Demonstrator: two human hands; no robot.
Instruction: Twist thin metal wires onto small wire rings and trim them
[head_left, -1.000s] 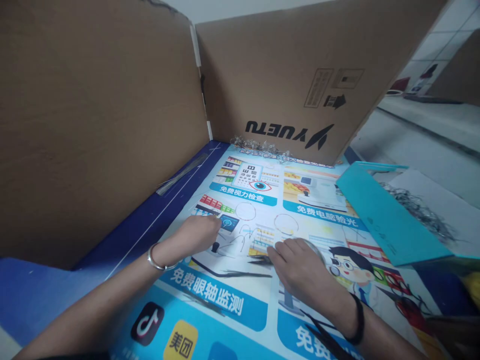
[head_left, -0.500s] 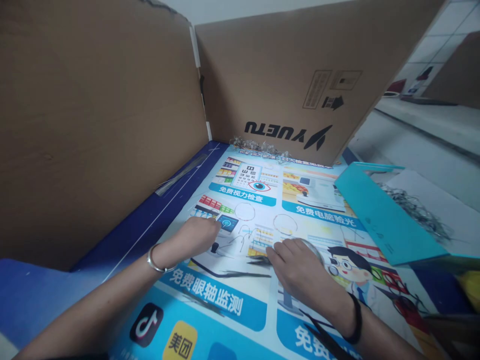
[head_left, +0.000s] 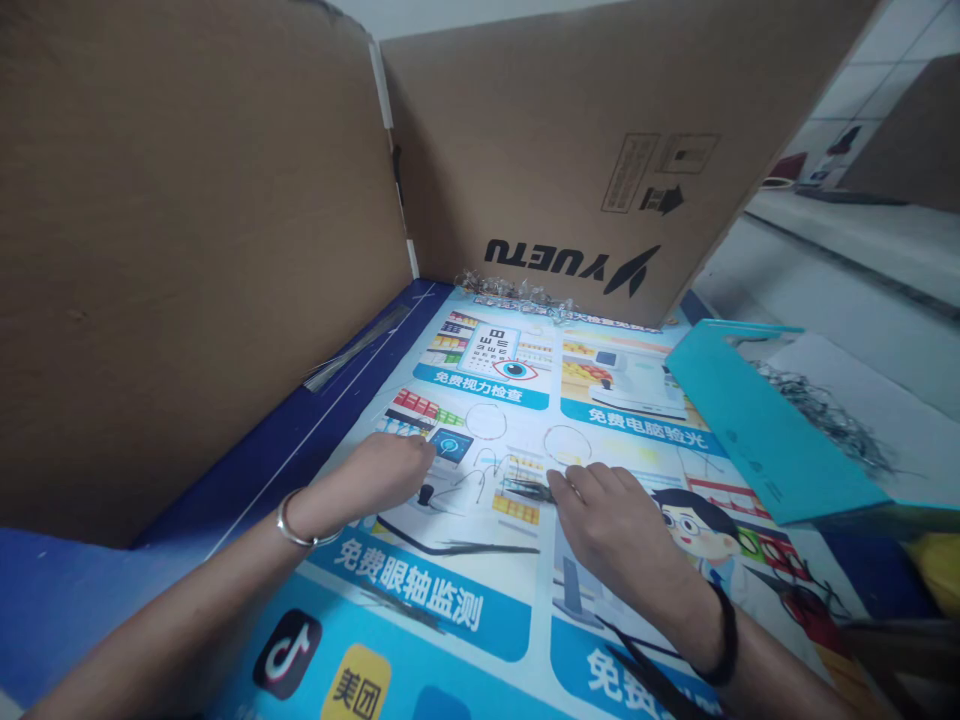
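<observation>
My left hand is closed above the printed sheet, its fingers curled round something I cannot make out; thin wire shows just to its right. My right hand is wrapped round pliers, whose pointed metal jaws reach left toward my left hand. Bent wire pieces lie between the hands, and two thin wire rings rest farther back. A bundle of dark wires lies in front of them on the sheet.
Cardboard panels stand at the left and back. Tangled wire scraps lie along the back panel. At the right, a turquoise box sits beside a heap of wire. Straight wires lie at the left.
My right hand has moved slightly up and to the right with the pliers, whose jaws show more plainly. My left hand stays closed in nearly the same place.
</observation>
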